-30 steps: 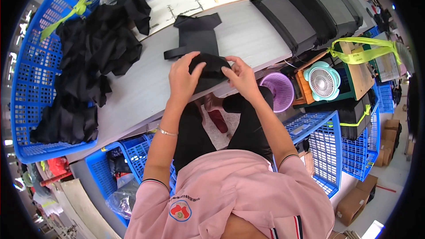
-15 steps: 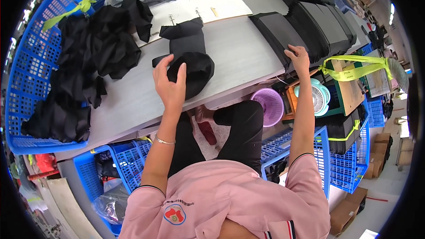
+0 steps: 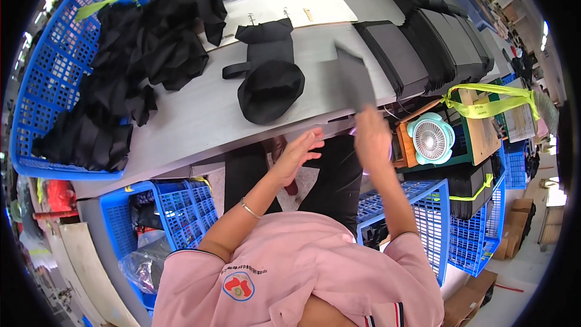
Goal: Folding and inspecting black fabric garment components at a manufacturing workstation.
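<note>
My right hand (image 3: 371,136) grips the near end of a thin dark grey panel (image 3: 356,80), which stands up from it over the table edge, blurred by motion. My left hand (image 3: 299,154) is held above my lap with its fingers stretched and nothing in them. Beyond it on the table lies a black fabric bag piece (image 3: 272,89), with a rounded near end and a small loop at its left side. To the right, a stack of dark grey panels (image 3: 393,54) lies fanned on the table.
A blue basket (image 3: 45,91) heaped with black fabric pieces (image 3: 163,48) stands at the left. More panel stacks (image 3: 445,42) lie at the far right. Below the table are a turquoise fan (image 3: 431,138) and blue crates (image 3: 184,209). A white board (image 3: 284,15) lies at the back.
My right hand has left the stack and swung leftward and nearer with a panel. My left hand has moved off the black bag piece, right and toward me.
</note>
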Demonstrator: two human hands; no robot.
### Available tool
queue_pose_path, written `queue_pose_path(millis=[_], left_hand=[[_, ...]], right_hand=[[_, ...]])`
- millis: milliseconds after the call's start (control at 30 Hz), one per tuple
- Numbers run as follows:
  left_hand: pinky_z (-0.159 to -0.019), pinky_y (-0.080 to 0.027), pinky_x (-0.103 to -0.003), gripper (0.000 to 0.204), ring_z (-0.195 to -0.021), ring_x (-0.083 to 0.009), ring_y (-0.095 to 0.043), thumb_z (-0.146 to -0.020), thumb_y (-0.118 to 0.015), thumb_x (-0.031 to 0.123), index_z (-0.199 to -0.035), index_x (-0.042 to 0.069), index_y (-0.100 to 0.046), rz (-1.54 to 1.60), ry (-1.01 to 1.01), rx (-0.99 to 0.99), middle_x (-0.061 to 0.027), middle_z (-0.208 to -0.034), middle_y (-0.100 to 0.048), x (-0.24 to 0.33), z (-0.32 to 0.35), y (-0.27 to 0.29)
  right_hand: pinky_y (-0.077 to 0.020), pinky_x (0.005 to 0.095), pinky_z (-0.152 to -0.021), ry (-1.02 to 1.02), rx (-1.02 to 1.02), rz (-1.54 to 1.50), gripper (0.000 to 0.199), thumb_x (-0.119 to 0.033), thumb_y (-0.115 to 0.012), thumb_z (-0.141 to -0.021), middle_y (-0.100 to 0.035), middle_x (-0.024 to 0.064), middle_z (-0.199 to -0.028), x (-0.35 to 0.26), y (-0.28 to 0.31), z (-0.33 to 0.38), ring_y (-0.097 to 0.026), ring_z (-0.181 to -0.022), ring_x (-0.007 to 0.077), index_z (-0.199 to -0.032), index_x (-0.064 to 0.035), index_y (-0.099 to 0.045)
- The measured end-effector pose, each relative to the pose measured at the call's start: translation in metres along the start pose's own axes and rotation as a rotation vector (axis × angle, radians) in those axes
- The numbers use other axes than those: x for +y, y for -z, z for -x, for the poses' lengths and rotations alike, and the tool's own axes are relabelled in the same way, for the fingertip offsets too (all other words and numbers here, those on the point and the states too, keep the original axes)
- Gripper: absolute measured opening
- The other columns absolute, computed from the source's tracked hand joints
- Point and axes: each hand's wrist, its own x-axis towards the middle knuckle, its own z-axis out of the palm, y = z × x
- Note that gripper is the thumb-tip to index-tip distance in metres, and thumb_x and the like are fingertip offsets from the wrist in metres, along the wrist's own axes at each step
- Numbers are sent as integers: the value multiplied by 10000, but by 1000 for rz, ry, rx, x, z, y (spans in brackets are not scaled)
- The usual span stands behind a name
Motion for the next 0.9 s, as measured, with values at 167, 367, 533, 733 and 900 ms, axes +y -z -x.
queue_pose_path(millis=[167,367,533,733,900], left_hand=[[-1068,-366,-402,870,-1336,-212,-414,-867,-584,677,-1472,94,-359,375,400,-207,-72,-1432,-462,-53,-2,-3],[-1121,-380,-483,811,-1306,-317,-497,-815,-737,533,-1407,60,-448,672,280,-393,-97,-1397,-516,-26,9,-24],[-1033,-482,-455,567,-1190,-316,-595,-878,-720,229,-1347,7,-493,614,115,-168,-151,-1224,-631,28,17,-38],[-899,-556,-381,350,-997,-249,-680,-856,-715,140,-1158,-7,-614,328,28,8,-116,-998,-707,57,34,-33],[-1026,-419,-351,581,-1209,-217,-546,-961,-575,347,-1388,-24,-443,-116,-342,132,-142,-1324,-558,52,53,-15]], right_hand=[[-506,384,-846,-379,-349,-745,283,-157,-487,-1018,-641,230,-1054,-67,29,64,-647,-985,378,-1235,13,-550],[-481,309,-806,-514,-349,-1021,259,-167,-491,-1025,-662,145,-1012,-83,60,93,-633,-891,209,-1166,29,-585],[-453,254,-761,-674,-388,-1151,208,-157,-517,-1011,-650,63,-969,-75,67,97,-553,-839,114,-1074,23,-600],[-442,432,-993,-410,-81,-664,668,-279,-771,-826,-488,206,-1303,-96,55,82,-530,-1174,336,-1345,-5,-453],[-438,276,-980,-518,-288,-1274,551,-187,-654,-932,-631,165,-1246,-101,39,59,-588,-1138,165,-1394,40,-457]])
